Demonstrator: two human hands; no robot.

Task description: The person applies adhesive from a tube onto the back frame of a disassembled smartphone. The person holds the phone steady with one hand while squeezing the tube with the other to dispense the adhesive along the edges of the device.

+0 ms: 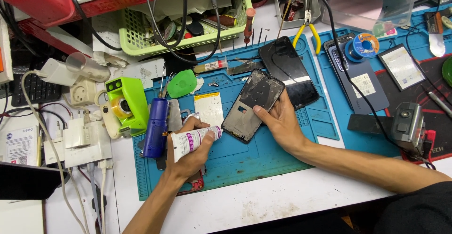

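Left hand (188,156) closed around a white tube (194,139), nozzle end aimed at the phone frame (252,106). Right hand (280,121) pins the frame's lower right edge, thumb on top, fingers curled at the rim. Frame lies flat mid blue mat (263,161). Relative to frame: black phone (288,71) just beyond, touching its far corner; yellow-edged battery (208,107) beside its left; blue cylinder tool (156,126) further left.

A phone repair workshop

The white bench held a blue rubber work mat (263,161), an opened black phone frame (254,104), a loose black glass phone screen (289,71), yellow-handled pliers (308,31), a spool of solder wire (365,45) and a green plastic basket (141,38) of tools.
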